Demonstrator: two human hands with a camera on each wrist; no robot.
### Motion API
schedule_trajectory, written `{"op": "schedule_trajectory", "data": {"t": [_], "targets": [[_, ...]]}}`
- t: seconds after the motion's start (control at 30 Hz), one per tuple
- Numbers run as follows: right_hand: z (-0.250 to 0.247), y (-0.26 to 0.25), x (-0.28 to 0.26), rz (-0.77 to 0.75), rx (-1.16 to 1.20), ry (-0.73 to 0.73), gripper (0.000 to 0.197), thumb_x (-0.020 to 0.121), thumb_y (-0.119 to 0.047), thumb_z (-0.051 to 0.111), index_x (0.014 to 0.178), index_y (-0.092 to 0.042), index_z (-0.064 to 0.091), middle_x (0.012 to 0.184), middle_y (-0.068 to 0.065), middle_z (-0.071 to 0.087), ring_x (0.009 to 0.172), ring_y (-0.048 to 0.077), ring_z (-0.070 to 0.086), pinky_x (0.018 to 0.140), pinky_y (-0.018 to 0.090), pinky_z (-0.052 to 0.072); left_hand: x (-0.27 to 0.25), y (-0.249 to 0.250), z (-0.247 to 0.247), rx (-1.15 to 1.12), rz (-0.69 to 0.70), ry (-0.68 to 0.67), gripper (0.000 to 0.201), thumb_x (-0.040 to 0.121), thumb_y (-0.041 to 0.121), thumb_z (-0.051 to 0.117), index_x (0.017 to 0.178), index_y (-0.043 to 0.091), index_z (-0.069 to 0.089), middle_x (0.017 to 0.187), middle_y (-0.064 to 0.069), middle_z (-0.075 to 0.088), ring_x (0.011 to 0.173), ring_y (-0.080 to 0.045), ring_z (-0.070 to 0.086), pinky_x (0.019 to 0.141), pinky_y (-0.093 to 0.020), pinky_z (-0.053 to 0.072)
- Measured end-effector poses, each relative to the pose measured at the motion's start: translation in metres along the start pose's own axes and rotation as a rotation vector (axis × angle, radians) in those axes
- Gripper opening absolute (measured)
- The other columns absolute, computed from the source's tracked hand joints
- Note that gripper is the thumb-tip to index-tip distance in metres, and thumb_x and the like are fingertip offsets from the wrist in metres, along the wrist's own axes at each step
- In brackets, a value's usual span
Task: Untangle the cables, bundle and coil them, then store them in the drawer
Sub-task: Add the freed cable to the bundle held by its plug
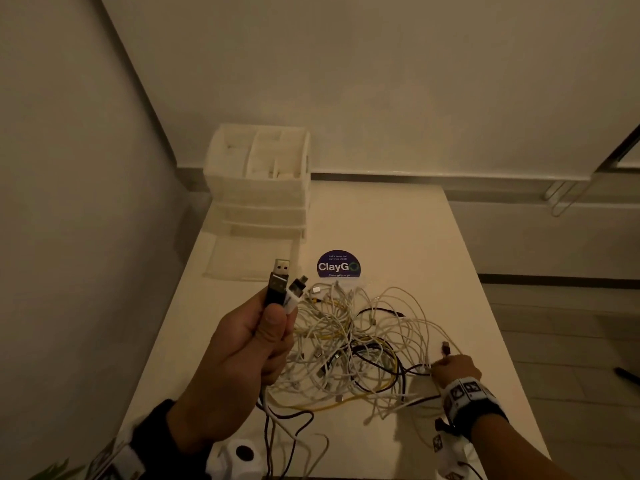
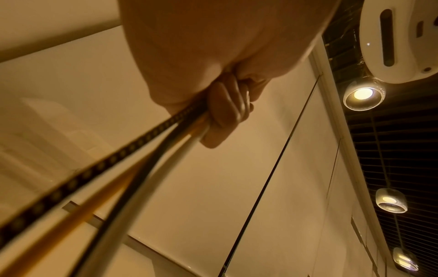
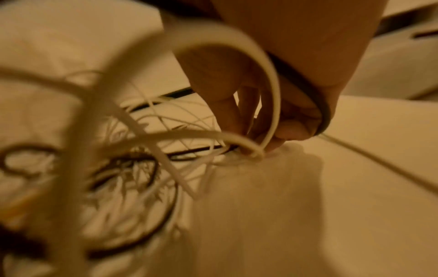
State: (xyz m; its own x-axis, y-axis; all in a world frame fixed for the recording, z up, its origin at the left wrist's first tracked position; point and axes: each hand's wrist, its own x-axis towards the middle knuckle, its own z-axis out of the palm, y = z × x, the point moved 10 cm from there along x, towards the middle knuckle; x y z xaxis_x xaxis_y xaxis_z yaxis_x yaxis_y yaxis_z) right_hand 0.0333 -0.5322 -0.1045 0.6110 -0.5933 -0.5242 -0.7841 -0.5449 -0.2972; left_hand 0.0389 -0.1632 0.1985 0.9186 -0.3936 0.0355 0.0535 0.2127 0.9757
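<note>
White, yellow and black cables lie in one tangled heap (image 1: pixel 360 344) on the middle of the pale desk (image 1: pixel 398 230); I log this from the head view first. My left hand (image 1: pixel 242 355) is raised above the desk's near left part, fingers and thumb curled round a bunch of cable ends: a black USB plug (image 1: pixel 277 285) and a white USB plug (image 1: pixel 294 296) stick up out of the fist, and their leads hang down to the desk. My right hand (image 1: pixel 453 368) is low at the heap's right edge, fingertips down among the strands. A translucent white plastic drawer unit (image 1: pixel 259 188) stands at the desk's far left corner, its lowest drawer (image 1: pixel 249 258) pulled out. A round purple "ClayGo" sticker (image 1: pixel 338 265) sits just behind the heap. A white roll of tape (image 1: pixel 244 457) lies at the near edge.

Left wrist view: curled fingers (image 2: pixel 225 112) clamp a patterned black lead (image 2: pixel 113 159), a yellow one and a pale one, all running towards the lens. Ceiling lamps (image 2: pixel 363 94) glow on the right.

Right wrist view, blurred: fingertips (image 3: pixel 282 138) pinch a white cable loop (image 3: pixel 272 90) right at the desk surface, beside the heap.
</note>
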Motion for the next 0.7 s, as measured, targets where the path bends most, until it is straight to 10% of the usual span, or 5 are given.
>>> {"op": "schedule_trajectory", "data": {"t": [0.13,0.3,0.5,0.7], "targets": [[-0.018,0.007,-0.009,0.062,0.463,0.028,0.016,0.076,-0.007,0.075,0.091,-0.005,0.070,0.089,0.019,0.069,0.077,0.034,0.064,0.075,0.045,0.055,-0.003,0.002,-0.003,-0.021,0.004,0.000,0.043,0.079,0.063,0.062,0.071,0.021,0.053,0.057,0.006,0.027,0.044,-0.011,0.016,0.041,-0.021,0.018],[-0.045,-0.019,-0.046,0.029,1.009,-0.143,0.013,0.089,0.004,0.056,0.099,0.010,0.063,0.080,0.021,0.060,0.072,0.031,0.058,0.065,0.038,0.050,-0.009,0.006,-0.001,-0.016,0.022,-0.022,0.044,0.078,0.065,0.062,0.072,0.022,0.055,0.056,0.007,0.029,0.045,-0.010,0.018,0.041,-0.021,0.020],[-0.119,-0.109,-0.131,-0.437,1.068,-0.251,0.022,0.099,-0.010,0.044,0.098,-0.003,0.066,0.080,0.016,0.055,0.076,0.028,0.060,0.079,0.046,0.054,-0.014,0.018,-0.005,-0.037,0.070,-0.032,0.044,0.081,0.063,0.059,0.078,0.019,0.055,0.057,0.006,0.029,0.044,-0.010,0.018,0.040,-0.022,0.019],[-0.174,-0.206,-0.277,-0.975,0.913,-0.233,0.028,0.093,-0.025,0.045,0.097,-0.006,0.066,0.074,0.008,0.061,0.063,0.025,0.057,0.061,0.032,0.051,-0.012,0.038,-0.012,-0.044,0.137,0.046,0.046,0.082,0.063,0.056,0.082,0.017,0.052,0.058,0.001,0.031,0.043,-0.011,0.020,0.039,-0.023,0.017]]}}
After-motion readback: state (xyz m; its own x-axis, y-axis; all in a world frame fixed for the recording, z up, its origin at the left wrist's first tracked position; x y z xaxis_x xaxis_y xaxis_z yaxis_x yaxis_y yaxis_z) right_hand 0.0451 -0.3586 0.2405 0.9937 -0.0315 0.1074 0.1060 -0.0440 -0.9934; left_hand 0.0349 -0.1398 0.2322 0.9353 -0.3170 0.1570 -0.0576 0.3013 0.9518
